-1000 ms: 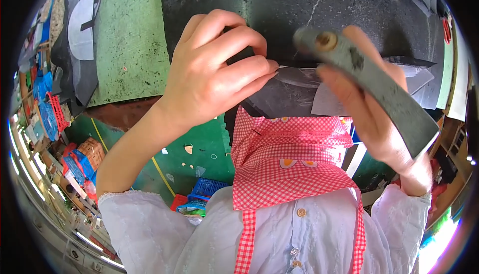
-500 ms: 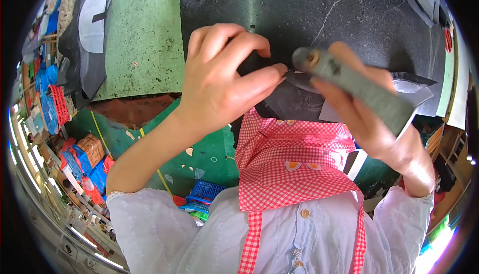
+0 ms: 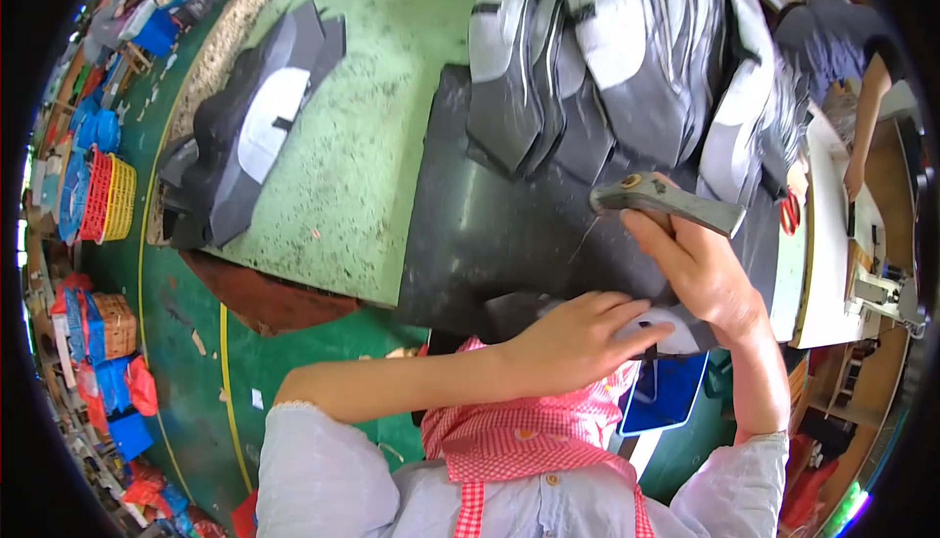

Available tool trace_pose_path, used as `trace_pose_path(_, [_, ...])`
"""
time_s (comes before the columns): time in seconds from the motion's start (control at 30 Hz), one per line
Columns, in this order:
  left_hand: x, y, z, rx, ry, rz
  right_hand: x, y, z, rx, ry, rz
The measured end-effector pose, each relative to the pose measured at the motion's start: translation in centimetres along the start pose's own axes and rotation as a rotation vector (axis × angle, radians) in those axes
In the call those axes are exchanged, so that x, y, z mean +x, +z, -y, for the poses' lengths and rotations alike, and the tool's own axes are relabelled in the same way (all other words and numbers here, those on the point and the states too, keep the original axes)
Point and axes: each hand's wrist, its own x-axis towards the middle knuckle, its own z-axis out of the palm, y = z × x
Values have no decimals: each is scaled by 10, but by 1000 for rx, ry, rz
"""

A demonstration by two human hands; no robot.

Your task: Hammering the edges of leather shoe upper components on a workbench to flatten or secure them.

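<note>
My right hand (image 3: 707,262) is closed around a hammer (image 3: 676,207), its grey metal head held above the black mat (image 3: 490,234). The hammer's handle is mostly hidden by my fingers. Lower down, at the mat's near edge, my left hand (image 3: 578,340) has its fingers stretched out and apart. It lies over a flat black-and-grey cut piece (image 3: 682,336), which my fingers touch and partly cover. Dark sheet material also shows just left of those fingers.
Bundles of black-and-grey cut pieces (image 3: 636,78) hang together at the table's far side. Another stack (image 3: 264,137) lies on the green tabletop (image 3: 367,78) at left. Red scissors (image 3: 789,213) are at right. A co-worker (image 3: 842,39) stands far right. A blue bin (image 3: 668,396) is below.
The view has tilted up, bringing the far bundles and a co-worker in. My left hand has moved down and right onto the cut piece, fingers straightened. The hammer stays in my right hand.
</note>
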Motion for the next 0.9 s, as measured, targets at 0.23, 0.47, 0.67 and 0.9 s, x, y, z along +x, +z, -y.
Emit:
trace_pose_path(0.23, [-95,-241,10,794,-156,-1102,2,-66,-3,-91,373,-176])
trace_pose_path(0.47, [-85,-261,59,1087,-326,-457,66,-85,-11,101,-80,-427])
trace_pose_path(0.67, [154,-202,53,795,324,-542,128,-93,-10,224,-373,-431])
trace_pose_path(0.9, [213,-241,68,1398,24,-171,159,-112,-28,-145,-276,-501])
